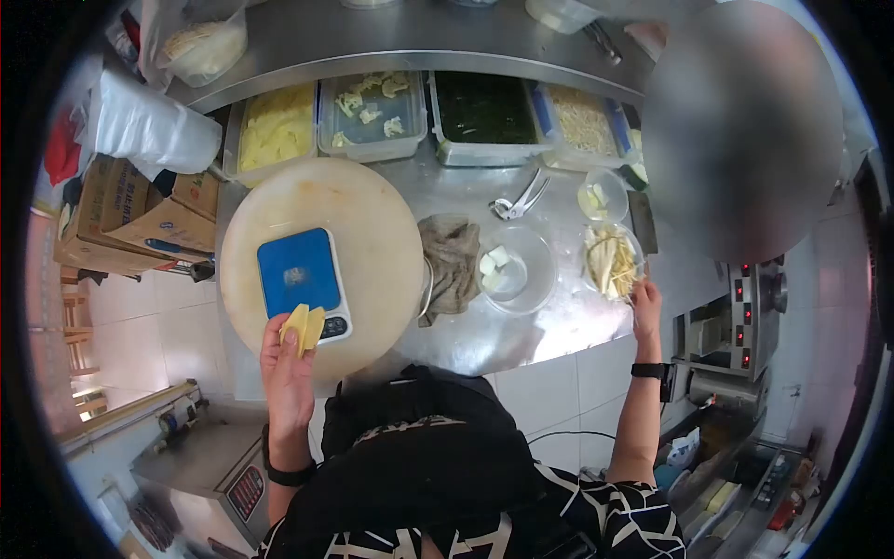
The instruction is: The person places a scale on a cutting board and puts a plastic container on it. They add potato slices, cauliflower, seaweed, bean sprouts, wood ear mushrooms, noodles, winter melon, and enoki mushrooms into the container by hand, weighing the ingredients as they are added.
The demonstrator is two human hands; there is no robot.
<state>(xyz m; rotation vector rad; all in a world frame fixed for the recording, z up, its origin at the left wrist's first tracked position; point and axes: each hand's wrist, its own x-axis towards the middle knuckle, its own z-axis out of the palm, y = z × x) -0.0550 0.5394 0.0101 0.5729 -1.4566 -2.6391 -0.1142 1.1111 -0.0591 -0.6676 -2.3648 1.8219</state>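
My left hand (pixel 289 368) pinches a few pale yellow slices (pixel 304 328), which look like potato, over the near edge of a digital kitchen scale (pixel 337 303) with a blue top. The scale rests on a round chopping board (pixel 382 210). At the right, my right hand (pixel 646 306) has its fingers closed on the rim of a clear plastic bowl (pixel 641 253). Pale strips and thin stalks of food (pixel 610 259) fill that bowl. To its left stands a larger clear bowl (pixel 540 293) with a few white pieces in it.
Along the back are tubs of yellow slices (pixel 277 130), cauliflower-like florets (pixel 370 115), dark green food (pixel 484 107) and sprouts (pixel 579 121). Metal pliers-like tongs (pixel 520 197), a brown cloth (pixel 449 265) and a small bowl (pixel 602 194) lie between. A large blurred patch covers the upper right.
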